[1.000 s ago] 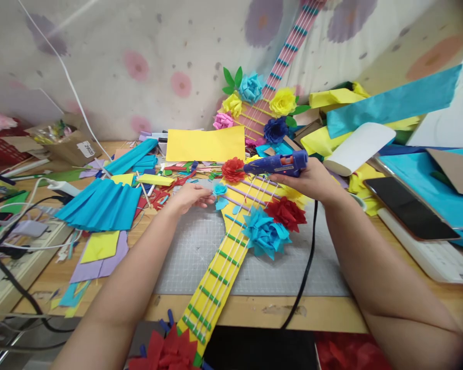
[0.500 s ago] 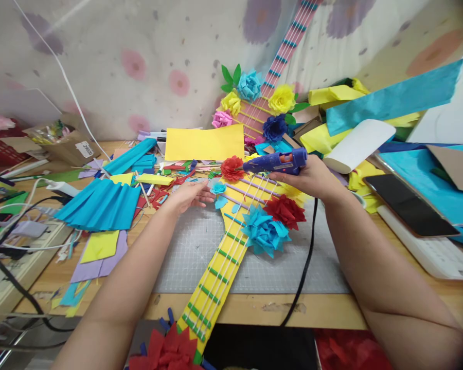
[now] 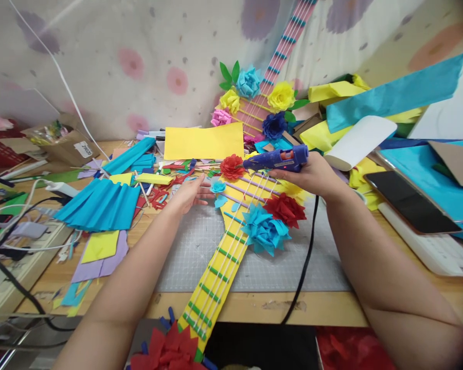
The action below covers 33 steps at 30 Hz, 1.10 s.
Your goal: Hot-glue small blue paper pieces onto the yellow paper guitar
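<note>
A blue hot glue gun is in my right hand, its nozzle pointing left over the red paper flower. Below it lies a yellow paper guitar with white strings, green frets and purple strips. Its neck slants toward me past the table edge. My left hand is beside the guitar body's left edge, fingers stretched out next to a small blue paper flower; whether they touch the edge is hard to tell. A large blue flower and a dark red one sit on the guitar's right side.
A grey cutting mat lies under the guitar. Behind stands a pink paper guitar. Pleated blue paper, scraps and a power strip are at left. A phone lies right; the gun's black cord hangs over the table edge.
Almost nothing differs. The view has shifted very slightly, while both hands, the glue gun and the guitar keep their places.
</note>
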Tool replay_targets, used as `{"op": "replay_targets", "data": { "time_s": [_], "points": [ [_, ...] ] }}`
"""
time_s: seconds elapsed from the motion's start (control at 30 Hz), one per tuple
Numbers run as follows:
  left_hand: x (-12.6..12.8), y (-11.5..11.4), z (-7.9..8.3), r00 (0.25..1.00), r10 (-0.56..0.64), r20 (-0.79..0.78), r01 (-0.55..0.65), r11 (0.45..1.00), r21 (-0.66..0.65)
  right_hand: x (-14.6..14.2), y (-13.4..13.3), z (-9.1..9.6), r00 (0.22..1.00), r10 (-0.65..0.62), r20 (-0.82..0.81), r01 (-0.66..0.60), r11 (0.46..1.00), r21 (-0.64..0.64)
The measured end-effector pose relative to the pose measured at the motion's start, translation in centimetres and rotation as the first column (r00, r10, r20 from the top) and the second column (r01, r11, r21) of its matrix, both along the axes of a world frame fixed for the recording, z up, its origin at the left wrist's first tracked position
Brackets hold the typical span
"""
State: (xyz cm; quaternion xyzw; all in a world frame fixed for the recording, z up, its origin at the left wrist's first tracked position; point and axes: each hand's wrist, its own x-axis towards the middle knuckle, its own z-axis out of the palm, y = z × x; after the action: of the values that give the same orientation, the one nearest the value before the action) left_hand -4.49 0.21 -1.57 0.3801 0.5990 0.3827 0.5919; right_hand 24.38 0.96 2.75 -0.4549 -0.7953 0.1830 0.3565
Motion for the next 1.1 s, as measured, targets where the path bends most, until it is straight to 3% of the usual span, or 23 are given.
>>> {"op": "replay_targets", "data": {
  "time_s": [0.37, 0.57, 0.7, 0.8, 0.9, 0.97, 1.1],
  "points": [
    [-0.3, 0.2, -0.1, 0.994, 0.108, -0.009, -0.107, 0.992, 0.07, 0.0, 0.0, 0.1, 1.0, -0.008, -0.009, 0.007, 1.0, -0.007],
    [-0.2, 0.1, -0.1, 0.998, 0.056, -0.016, -0.055, 0.995, 0.08, -0.1, 0.0, 0.2, 1.0, 0.002, -0.014, -0.002, 1.0, -0.008],
    [-1.3, 0.1, -0.4, 0.977, 0.092, -0.194, -0.062, 0.986, 0.157, -0.2, -0.2, 0.3, 1.0, 0.009, -0.013, -0.009, 1.0, -0.023],
    [-2.6, -0.1, -1.0, 0.849, 0.079, -0.523, 0.09, 0.953, 0.29, -0.3, -0.3, 0.2, 1.0, 0.016, -0.006, -0.016, 1.0, -0.02],
    [-3.5, -0.3, -1.6, 0.578, 0.062, -0.814, 0.298, 0.912, 0.281, -0.4, -0.3, 0.0, 1.0, 0.02, -0.008, -0.021, 1.0, -0.011],
    [-3.5, -0.3, -2.0, 0.457, 0.062, -0.887, 0.414, 0.868, 0.274, -0.5, -0.3, -0.1, 0.999, 0.031, -0.013, -0.031, 1.0, -0.007],
    [-3.2, -0.1, -2.5, 0.364, 0.01, -0.931, 0.551, 0.804, 0.224, -0.7, -0.4, 0.0, 0.999, 0.047, -0.003, -0.047, 0.999, -0.028]
  ]
}}
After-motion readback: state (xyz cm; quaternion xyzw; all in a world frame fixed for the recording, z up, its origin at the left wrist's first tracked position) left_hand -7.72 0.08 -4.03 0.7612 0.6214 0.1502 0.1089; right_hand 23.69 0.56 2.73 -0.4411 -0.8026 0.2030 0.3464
